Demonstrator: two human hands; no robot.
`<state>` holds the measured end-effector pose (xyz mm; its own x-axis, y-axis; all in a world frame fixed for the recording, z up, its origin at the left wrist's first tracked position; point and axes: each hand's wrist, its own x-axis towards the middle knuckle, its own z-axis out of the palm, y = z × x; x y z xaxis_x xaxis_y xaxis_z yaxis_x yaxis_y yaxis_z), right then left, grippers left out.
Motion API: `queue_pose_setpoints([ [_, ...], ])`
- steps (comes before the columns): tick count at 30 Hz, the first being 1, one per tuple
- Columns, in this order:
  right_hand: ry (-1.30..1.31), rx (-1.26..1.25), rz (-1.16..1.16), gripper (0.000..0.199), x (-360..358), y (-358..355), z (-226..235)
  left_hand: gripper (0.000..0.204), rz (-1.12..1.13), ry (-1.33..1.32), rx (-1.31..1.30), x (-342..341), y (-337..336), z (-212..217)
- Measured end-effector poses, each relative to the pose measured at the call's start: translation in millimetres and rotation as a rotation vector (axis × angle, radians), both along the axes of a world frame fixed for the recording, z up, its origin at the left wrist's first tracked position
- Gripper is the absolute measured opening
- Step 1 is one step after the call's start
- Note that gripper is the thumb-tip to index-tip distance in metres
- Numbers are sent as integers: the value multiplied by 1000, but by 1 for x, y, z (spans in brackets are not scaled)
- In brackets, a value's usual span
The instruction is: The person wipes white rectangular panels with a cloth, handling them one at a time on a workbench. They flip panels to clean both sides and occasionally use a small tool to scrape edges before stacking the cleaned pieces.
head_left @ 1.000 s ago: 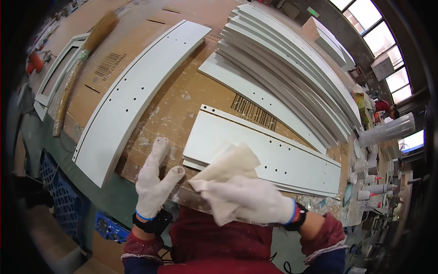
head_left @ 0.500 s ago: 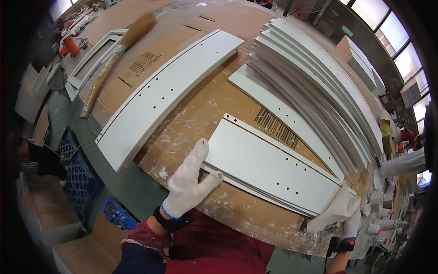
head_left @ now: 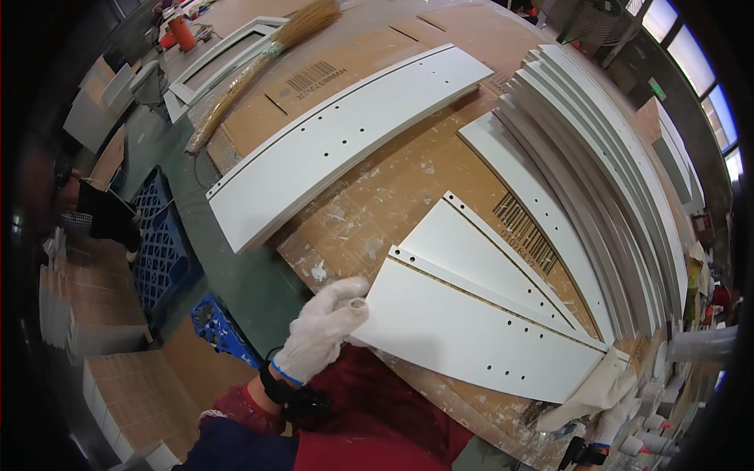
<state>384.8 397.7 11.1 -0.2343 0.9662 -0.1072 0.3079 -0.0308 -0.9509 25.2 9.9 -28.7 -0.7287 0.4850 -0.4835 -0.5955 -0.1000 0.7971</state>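
A white drilled panel (head_left: 479, 330) with a groove along one long edge lies tilted toward me. My left hand (head_left: 326, 326), in a white knit glove, is closed on its left end, fingers on the upper face. At the far right end my gloved right hand (head_left: 616, 420) holds an off-white cloth (head_left: 585, 395) against the panel's corner; the cloth partly hides its fingers. Directly beyond the held panel a second white panel (head_left: 463, 235) lies on the cardboard-covered table (head_left: 353, 228), partly covered by the first.
A fanned stack of white panels (head_left: 605, 173) fills the right side. Another stack of white panels (head_left: 338, 137) lies at the left, near a straw broom (head_left: 310, 23) and a white frame (head_left: 224, 59). Blue plastic crates (head_left: 161, 235) and cardboard boxes (head_left: 133, 392) stand below left.
The top panel has been lifted off the one beneath and drawn toward me at its left end, uncovering the panel below. My view has swung left.
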Motion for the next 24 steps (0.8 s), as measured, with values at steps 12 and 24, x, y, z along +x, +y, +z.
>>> queue_pose_setpoints([
  [12,-1158,903,394,36,-129,-65,16,57,-585,-234,72,15,1,-8],
  [24,-657,1239,1246,35,-319,-236,27,46,-588,239,235,20,6,-44],
])
